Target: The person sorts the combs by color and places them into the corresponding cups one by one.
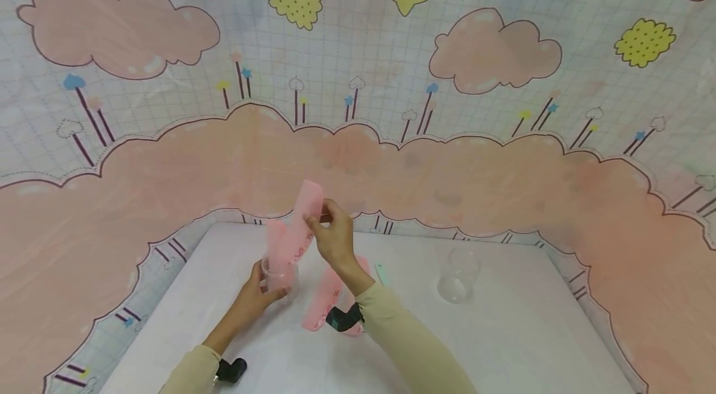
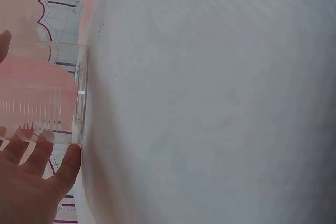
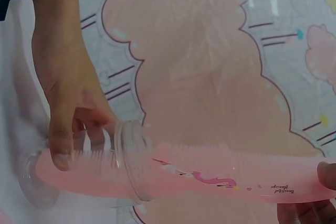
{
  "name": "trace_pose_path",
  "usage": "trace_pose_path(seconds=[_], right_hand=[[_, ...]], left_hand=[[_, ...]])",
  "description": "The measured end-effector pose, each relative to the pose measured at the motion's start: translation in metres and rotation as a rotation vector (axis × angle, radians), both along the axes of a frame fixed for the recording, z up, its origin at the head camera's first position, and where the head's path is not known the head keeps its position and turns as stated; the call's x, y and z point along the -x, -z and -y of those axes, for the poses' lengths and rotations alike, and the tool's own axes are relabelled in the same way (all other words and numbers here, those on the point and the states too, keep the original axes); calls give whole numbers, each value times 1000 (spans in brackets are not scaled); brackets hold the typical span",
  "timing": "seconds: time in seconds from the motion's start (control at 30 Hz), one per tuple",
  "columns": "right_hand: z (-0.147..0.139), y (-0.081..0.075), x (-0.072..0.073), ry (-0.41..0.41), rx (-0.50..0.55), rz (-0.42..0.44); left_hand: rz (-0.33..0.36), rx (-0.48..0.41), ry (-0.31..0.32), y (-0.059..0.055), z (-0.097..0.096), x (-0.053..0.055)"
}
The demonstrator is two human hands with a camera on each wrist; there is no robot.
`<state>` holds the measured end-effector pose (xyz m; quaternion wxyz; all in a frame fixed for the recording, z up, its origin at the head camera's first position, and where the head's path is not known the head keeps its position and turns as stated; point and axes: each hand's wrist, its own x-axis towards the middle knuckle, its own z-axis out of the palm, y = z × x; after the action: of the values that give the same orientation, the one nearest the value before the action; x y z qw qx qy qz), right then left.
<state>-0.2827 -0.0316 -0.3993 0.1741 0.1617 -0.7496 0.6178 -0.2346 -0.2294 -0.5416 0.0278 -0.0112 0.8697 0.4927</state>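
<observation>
My left hand (image 1: pixel 258 296) grips a clear plastic jar (image 2: pixel 81 98) round its side, tilted above the white table. Two pink combs stand with their lower ends in it. One comb (image 1: pixel 275 233) leans to the left. The other, a flamingo-printed comb (image 3: pixel 247 179), is pinched near its top end between thumb and fingers of my right hand (image 1: pixel 334 238). Comb teeth show through the jar wall in the left wrist view. Whether the held comb touches the jar's bottom cannot be told.
More pink combs (image 1: pixel 320 307) lie on the white table (image 1: pixel 403 344), partly hidden by my right forearm. Beside them is a small green strip (image 1: pixel 381 274). A second clear jar (image 1: pixel 457 285) stands to the right. Behind the table hangs a cloud-patterned cloth (image 1: pixel 391 176).
</observation>
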Motion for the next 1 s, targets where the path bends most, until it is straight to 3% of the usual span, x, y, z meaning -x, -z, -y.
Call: trace_pose_path(seconds=[0.3,0.57,1.0], right_hand=[[14,7,1,-20,-48,18],[21,10,1,-3,-87,-57],[33,22,2,6,-153,2]], left_hand=[[-14,20,-3,-1,3,-2],[-5,1,-10,-3,-1,-1],[4,-9,4,-2,-1,0]])
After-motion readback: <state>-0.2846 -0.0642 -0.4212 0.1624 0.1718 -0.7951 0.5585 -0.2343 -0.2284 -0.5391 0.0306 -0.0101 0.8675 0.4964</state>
